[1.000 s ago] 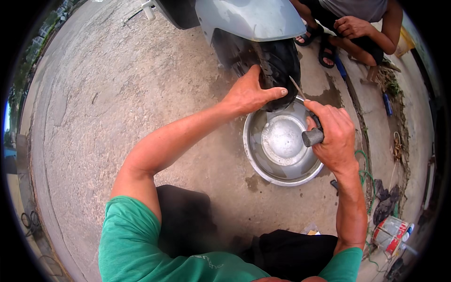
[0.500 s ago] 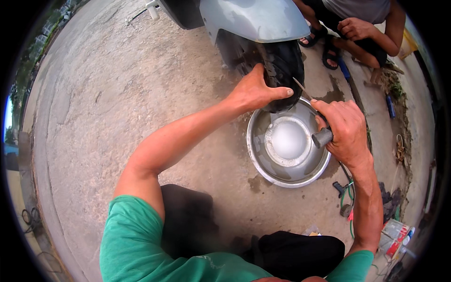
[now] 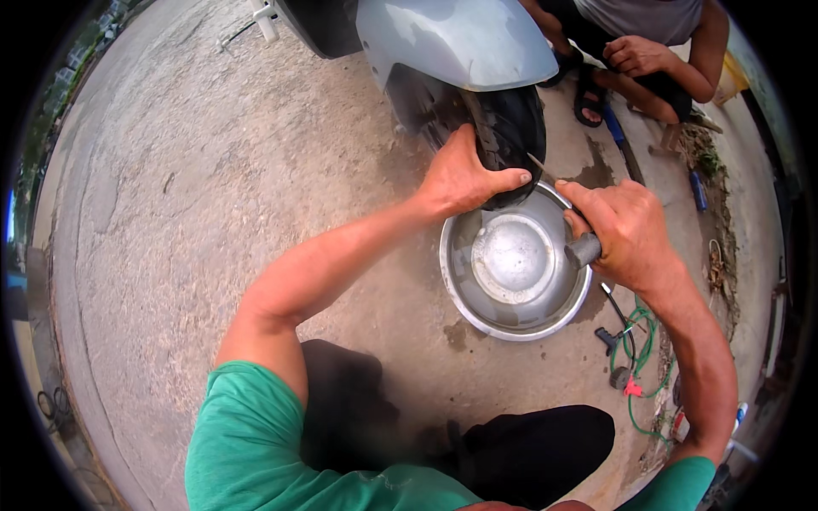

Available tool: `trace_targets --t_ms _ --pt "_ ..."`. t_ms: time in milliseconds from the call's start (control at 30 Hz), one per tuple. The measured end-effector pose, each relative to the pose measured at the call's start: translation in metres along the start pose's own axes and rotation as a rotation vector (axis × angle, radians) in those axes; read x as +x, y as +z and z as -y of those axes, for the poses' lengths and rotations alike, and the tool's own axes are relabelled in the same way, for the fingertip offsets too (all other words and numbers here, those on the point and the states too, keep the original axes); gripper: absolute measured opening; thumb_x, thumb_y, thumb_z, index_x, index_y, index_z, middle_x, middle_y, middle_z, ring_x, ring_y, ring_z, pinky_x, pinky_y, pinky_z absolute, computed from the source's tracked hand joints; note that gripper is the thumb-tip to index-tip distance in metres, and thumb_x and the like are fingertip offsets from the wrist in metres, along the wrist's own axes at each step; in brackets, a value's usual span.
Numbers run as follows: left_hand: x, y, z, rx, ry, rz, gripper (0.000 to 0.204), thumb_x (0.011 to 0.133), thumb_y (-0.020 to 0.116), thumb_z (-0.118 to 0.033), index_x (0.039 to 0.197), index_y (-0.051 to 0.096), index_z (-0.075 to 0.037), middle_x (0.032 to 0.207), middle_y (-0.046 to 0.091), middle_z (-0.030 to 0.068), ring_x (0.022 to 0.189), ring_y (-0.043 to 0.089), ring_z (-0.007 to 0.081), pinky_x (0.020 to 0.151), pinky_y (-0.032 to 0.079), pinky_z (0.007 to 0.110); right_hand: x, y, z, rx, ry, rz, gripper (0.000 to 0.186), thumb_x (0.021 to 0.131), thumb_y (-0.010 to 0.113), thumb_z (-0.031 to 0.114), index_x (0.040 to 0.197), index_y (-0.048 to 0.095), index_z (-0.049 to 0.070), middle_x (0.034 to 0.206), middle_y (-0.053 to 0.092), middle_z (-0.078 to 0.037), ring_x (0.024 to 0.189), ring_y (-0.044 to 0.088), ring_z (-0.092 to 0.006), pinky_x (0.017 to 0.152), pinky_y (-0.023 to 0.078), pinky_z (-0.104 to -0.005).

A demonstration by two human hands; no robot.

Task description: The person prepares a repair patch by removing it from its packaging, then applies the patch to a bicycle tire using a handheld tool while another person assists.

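Observation:
A black tyre [image 3: 514, 128] sits under the silver front fender [image 3: 460, 43] of a scooter or motorbike. My left hand [image 3: 464, 177] grips the tyre from its left side, thumb laid across the tread, the other fingers partly hidden by the sidewall. In my right hand [image 3: 620, 223] is a screwdriver-like tool [image 3: 584, 250] with a thick dark handle. Its thin metal shaft points up and left, with the tip at the tyre's right edge; whether it goes under the edge I cannot tell. Below the tyre stands a round metal basin [image 3: 479, 317] that seems to hold shallow water.
At the upper right a person [image 3: 639, 58] in sandals squats beside the wheel. A green cord [image 3: 652, 341] and a black pistol-grip tool [image 3: 607, 339] lie right of the basin. Farther right are a hammer-like tool [image 3: 669, 140] and a blue cylinder [image 3: 698, 192] on the concrete.
My right forearm and elbow have swung outward to the right, uncovering more of the green cord. Both hands keep their holds, and the whole view has shifted slightly.

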State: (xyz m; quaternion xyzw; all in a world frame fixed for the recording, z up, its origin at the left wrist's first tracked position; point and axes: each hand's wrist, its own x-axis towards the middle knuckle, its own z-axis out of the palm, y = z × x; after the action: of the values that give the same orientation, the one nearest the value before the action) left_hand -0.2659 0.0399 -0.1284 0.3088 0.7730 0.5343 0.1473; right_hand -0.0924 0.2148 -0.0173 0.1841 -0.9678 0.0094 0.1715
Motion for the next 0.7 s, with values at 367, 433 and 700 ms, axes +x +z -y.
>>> trace_targets --t_ms 367,433,700 --pt "0.000 0.004 0.004 -0.002 -0.023 -0.066 0.084 0.069 0.089 -0.047 0.119 0.055 0.011 0.117 0.064 0.0264 0.113 0.065 0.0341 0.100 0.050 0.042 0.006 0.007 0.020 0.397 0.376 -0.094 0.029 0.093 0.074 0.008 0.120 0.070 0.003 0.098 0.076 -0.019 0.088 0.075 -0.0355 0.075 0.058 -0.0397" --pt "-0.001 0.007 0.002 0.048 -0.028 -0.049 0.084 0.071 0.089 -0.045 0.123 0.055 0.011 0.119 0.065 0.0256 0.114 0.065 0.0325 0.101 0.050 0.041 0.002 0.007 0.030 0.454 0.462 -0.111 0.029 0.094 0.073 0.008 0.122 0.069 0.002 0.102 0.076 -0.019 0.091 0.076 -0.0361 0.078 0.058 -0.0382" --pt "-0.006 0.005 0.011 0.019 -0.006 -0.028 0.088 0.067 0.089 -0.053 0.117 0.054 0.011 0.119 0.060 0.0297 0.115 0.062 0.0412 0.102 0.050 0.044 -0.004 0.019 0.052 0.497 0.608 -0.161 0.029 0.095 0.072 0.009 0.122 0.069 0.002 0.102 0.076 -0.019 0.090 0.077 -0.0327 0.079 0.057 -0.0364"
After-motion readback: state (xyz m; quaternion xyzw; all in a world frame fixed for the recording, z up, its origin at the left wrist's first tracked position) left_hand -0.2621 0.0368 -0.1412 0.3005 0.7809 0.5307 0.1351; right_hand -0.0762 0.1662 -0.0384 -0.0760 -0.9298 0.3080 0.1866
